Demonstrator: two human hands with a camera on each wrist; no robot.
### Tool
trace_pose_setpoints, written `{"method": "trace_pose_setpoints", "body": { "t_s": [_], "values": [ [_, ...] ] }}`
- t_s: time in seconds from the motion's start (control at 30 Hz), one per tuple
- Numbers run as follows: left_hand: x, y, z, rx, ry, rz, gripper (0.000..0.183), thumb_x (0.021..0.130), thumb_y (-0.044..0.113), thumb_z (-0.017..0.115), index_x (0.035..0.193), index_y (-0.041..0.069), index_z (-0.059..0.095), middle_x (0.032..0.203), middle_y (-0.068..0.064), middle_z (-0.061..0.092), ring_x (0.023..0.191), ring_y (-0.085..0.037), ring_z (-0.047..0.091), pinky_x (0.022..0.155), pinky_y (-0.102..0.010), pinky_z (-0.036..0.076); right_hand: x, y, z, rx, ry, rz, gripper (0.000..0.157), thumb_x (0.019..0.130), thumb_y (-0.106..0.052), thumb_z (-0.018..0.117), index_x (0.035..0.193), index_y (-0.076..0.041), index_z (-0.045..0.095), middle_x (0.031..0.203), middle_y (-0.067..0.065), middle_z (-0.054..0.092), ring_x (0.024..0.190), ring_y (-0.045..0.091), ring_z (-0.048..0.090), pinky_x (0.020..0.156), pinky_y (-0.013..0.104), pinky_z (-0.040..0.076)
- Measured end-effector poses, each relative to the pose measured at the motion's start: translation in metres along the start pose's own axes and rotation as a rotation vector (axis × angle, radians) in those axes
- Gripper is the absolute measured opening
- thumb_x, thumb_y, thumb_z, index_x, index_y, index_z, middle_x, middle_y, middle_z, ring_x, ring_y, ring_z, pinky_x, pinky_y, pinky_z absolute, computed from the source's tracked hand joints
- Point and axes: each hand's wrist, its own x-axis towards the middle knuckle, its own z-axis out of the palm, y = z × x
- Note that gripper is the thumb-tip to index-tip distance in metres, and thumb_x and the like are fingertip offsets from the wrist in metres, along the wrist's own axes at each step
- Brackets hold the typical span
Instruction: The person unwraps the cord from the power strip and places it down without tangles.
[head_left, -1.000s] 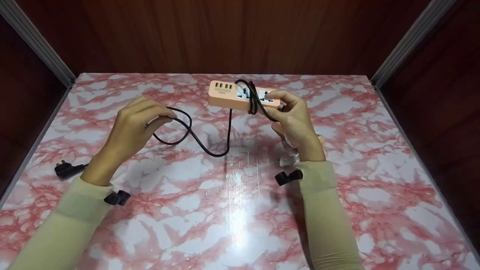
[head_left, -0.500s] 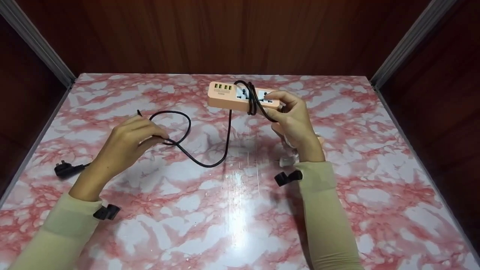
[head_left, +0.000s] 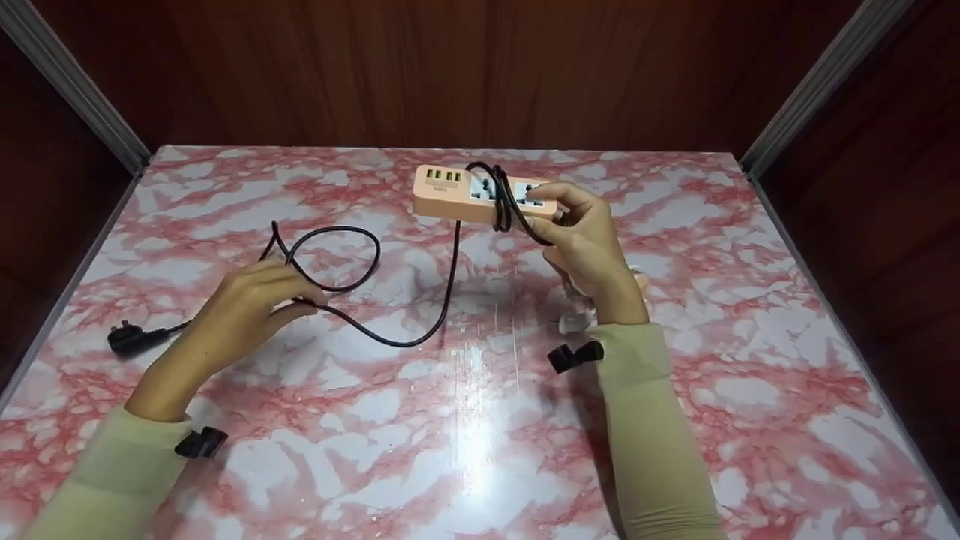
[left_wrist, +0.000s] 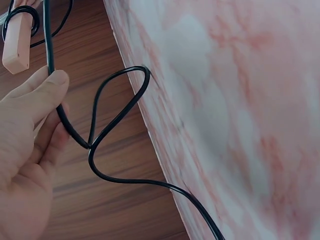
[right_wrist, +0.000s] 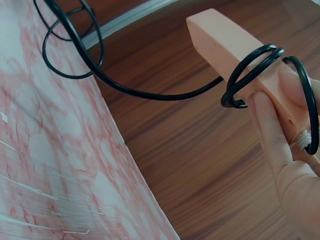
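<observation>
A peach power strip (head_left: 450,204) with USB ports and white sockets is held up off the table by my right hand (head_left: 592,240), which grips its right end between thumb and fingers. Its black cord (head_left: 401,343) is wrapped around the strip's body, as the right wrist view also shows. From there the cord sags down and runs leftward. My left hand (head_left: 244,315) pinches it between thumb and fingertips; in the left wrist view the thumb (left_wrist: 56,80) presses on it. Beyond that hand the cord makes a loose loop, ending in a black plug (head_left: 133,339) at the left.
The table (head_left: 420,420) has a red and white marbled top. Behind my right wrist lies a partly hidden peach and clear item (head_left: 576,321); its kind cannot be made out. A dark wooden panel (head_left: 450,75) closes off the back, with similar panels at both sides.
My left hand has moved down and to the left with the cord, and the sagging stretch hangs lower and wider. The right hand and power strip have hardly moved.
</observation>
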Motion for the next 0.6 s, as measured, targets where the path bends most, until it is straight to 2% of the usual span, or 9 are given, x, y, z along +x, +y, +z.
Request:
{"method": "trace_pose_setpoints", "body": {
  "t_s": [0.13,0.3,0.43,0.6],
  "values": [
    [-0.007,0.001,0.001,0.014,-0.062,-0.029,0.033,0.074,-0.005,0.093,0.097,0.015,0.080,0.100,0.004,0.079,0.095,-0.018,0.071,0.081,-0.027,0.053,0.000,0.000,0.001,0.023,-0.004,0.010,0.027,0.088,0.014,0.076,0.104,-0.007,0.079,0.091,0.009,0.070,0.068,0.012,0.052,0.051,0.019,0.036],
    [-0.013,0.003,0.003,0.019,-0.140,-0.055,0.032,0.074,-0.003,0.093,0.096,0.016,0.079,0.100,0.004,0.077,0.096,-0.018,0.070,0.082,-0.035,0.057,0.001,0.000,0.001,0.035,-0.001,0.013,0.028,0.087,0.016,0.076,0.103,-0.008,0.080,0.096,0.010,0.070,0.069,0.012,0.052,0.052,0.018,0.038],
    [-0.016,0.005,0.006,-0.004,-0.212,-0.068,0.032,0.075,-0.004,0.093,0.094,0.016,0.078,0.098,0.004,0.077,0.094,-0.019,0.069,0.082,-0.040,0.057,0.001,0.000,0.001,0.033,0.001,0.010,0.030,0.087,0.016,0.075,0.103,-0.008,0.080,0.101,0.009,0.070,0.067,0.011,0.051,0.049,0.017,0.035],
    [-0.019,0.009,0.008,-0.032,-0.329,-0.144,0.028,0.079,-0.001,0.092,0.095,0.018,0.077,0.097,0.006,0.075,0.094,-0.017,0.068,0.082,-0.041,0.056,0.001,0.000,0.001,0.043,-0.002,0.012,0.032,0.087,0.017,0.074,0.103,-0.009,0.080,0.107,0.009,0.069,0.071,0.011,0.054,0.053,0.016,0.041]
  ]
}}
